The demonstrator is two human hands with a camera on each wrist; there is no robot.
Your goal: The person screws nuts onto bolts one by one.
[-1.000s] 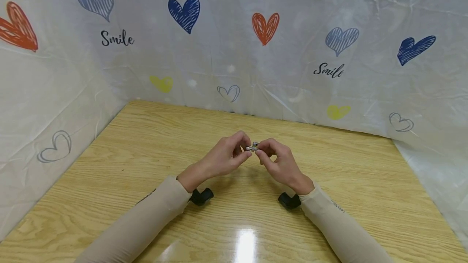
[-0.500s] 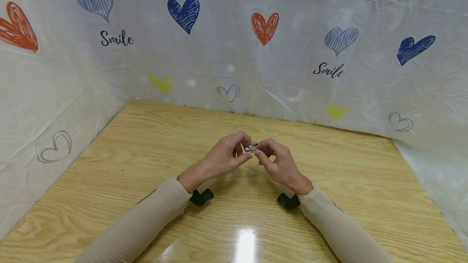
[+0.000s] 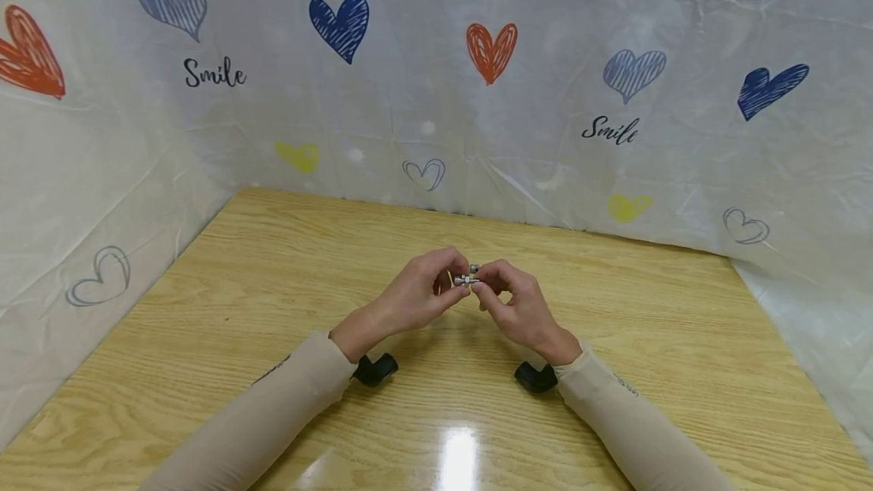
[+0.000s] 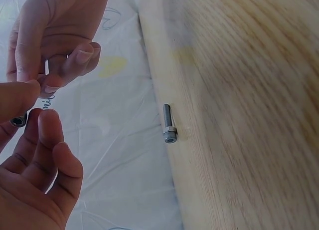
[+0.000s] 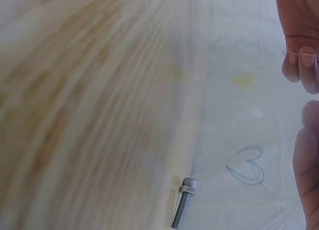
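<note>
In the head view both hands meet over the middle of the table around a small metal bolt [image 3: 467,280] with a nut on its shank. My left hand [image 3: 419,290] has its thumb and index finger around the head-and-nut end. With thumb and index finger, my right hand [image 3: 521,305] pinches the shank end. The left wrist view shows the socket head of the held bolt [image 4: 19,121], partly covered by fingers. A second socket-head bolt [image 4: 170,125] with a nut near its head lies on the table behind the hands; the right wrist view also shows this second bolt [image 5: 184,202].
The wood-grain table [image 3: 307,248] ends at a white cloth [image 3: 409,112] printed with hearts, which hangs at the back and sides. Black wrist mounts sit beneath both sleeves, the left mount [image 3: 377,368] and the right mount [image 3: 536,377].
The held bolt and my right hand have shifted slightly left, so the bolt's head sits a little deeper between my left fingers. The second bolt stays behind them.
</note>
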